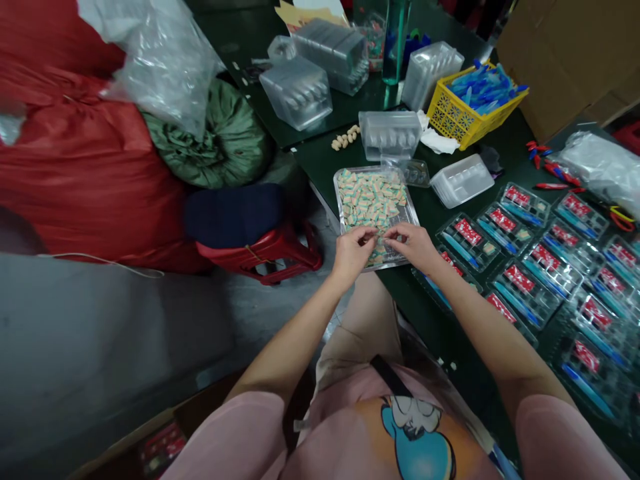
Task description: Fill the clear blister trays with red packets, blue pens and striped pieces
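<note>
A metal tray (pixel 411 212) full of several small striped erasers (pixel 371 195) sits at the near edge of the dark green table. My left hand (pixel 353 252) and my right hand (pixel 413 244) meet over the tray's near end, fingers pinched on small erasers between them. To the right lie several clear blister packs (pixel 520 280) with red labels and blue pens, laid out in rows.
A yellow basket (pixel 453 119) of blue pens stands at the back right, with stacks of empty clear trays (pixel 300 90) behind the metal tray. A red stool (pixel 260 250) with a dark cushion, a green bag and red sacks lie left of the table.
</note>
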Tool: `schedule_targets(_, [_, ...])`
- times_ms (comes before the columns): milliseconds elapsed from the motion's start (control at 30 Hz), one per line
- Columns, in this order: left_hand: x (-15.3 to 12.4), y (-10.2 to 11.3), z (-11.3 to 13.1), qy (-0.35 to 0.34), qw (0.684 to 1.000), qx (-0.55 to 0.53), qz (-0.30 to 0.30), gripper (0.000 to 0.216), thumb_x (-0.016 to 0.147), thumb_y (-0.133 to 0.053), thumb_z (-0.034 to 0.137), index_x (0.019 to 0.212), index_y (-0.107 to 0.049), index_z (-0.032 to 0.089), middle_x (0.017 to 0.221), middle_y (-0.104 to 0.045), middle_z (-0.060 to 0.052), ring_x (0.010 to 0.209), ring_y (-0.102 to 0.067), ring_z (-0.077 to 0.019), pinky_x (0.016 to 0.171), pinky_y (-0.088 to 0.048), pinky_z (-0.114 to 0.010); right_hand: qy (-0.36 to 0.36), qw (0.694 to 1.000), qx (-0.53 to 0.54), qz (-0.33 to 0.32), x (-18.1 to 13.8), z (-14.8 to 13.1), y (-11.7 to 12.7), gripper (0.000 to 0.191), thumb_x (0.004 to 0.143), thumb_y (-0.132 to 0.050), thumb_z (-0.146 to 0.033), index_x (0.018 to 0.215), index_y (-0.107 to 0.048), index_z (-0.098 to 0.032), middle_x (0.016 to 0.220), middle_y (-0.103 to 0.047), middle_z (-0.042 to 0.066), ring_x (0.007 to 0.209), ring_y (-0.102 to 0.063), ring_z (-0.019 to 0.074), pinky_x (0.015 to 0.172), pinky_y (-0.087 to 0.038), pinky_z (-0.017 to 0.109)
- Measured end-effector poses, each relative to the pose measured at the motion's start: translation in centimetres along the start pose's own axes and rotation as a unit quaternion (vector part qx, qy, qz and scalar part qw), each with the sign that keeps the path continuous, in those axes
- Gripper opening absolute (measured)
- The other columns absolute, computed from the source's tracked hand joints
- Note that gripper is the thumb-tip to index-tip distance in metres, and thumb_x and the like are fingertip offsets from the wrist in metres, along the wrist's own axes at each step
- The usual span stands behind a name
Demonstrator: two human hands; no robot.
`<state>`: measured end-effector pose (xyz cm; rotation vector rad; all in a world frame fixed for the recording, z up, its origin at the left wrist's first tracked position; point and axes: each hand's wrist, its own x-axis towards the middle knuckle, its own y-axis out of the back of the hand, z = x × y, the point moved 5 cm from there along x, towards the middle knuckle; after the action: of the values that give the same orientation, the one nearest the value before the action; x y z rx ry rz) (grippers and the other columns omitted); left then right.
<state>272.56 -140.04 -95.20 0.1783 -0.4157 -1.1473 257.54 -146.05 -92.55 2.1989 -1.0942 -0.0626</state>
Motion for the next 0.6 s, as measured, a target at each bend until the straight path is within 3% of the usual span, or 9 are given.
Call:
schedule_targets(300, [0.2,-1.6,0.9,0.014,0.997,-0.064,-0.036,0.02,0.073,-0.069,0.025,0.091,-0.072,0.017,0.085,-0.072,-0.005,0.073,-0.066,-0.0152,0.068,-0.054,-0.026,-0.044,0.996,0.052,0.059,-0.5,1.2,0.9,0.008,0.083,-0.063,-0.025,0.087,-0.068,-0.019,0.084,-0.069,0.002,0.076,-0.061,0.0153,0.069,-0.046,0.026])
schedule_targets(433, [0.6,-1.4,1.4,0.015,0.999,-0.028,-0.033,0.02,0.068,-0.073,0.028,0.085,-0.071,0.018,0.077,-0.07,-0.002,0.068,-0.064,-0.0148,0.068,-0.053,-0.026,-0.064,0.994,0.064,0.065,-0.4,1.2,1.4,0.021,0.081,-0.066,-0.023,0.102,-0.068,-0.022,0.098,-0.07,0.002,0.088,-0.064,0.0163,0.078,-0.05,0.027])
schedule_targets(500, [1.3,-1.5,0.9,0.04,0.998,-0.035,-0.019,0.022,0.066,-0.075,0.029,0.085,-0.071,0.019,0.076,-0.069,0.0,0.069,-0.064,-0.0148,0.068,-0.054,-0.026,-0.046,0.994,0.084,0.059,0.2,1.7,1.5,0.024,0.08,-0.068,-0.025,0.105,-0.069,-0.025,0.111,-0.069,0.001,0.097,-0.063,0.0161,0.083,-0.05,0.026])
schedule_targets(600, [2.6,-2.9,0.0,0.112,0.984,-0.136,-0.016,0.028,0.06,-0.079,0.03,0.084,-0.069,0.021,0.073,-0.066,0.003,0.067,-0.062,-0.0137,0.067,-0.054,-0.026,-0.037,0.983,0.174,0.044,1.1,3.4,1.8,0.016,0.078,-0.068,-0.025,0.094,-0.07,-0.03,0.097,-0.071,-0.01,0.09,-0.065,0.0124,0.082,-0.05,0.023])
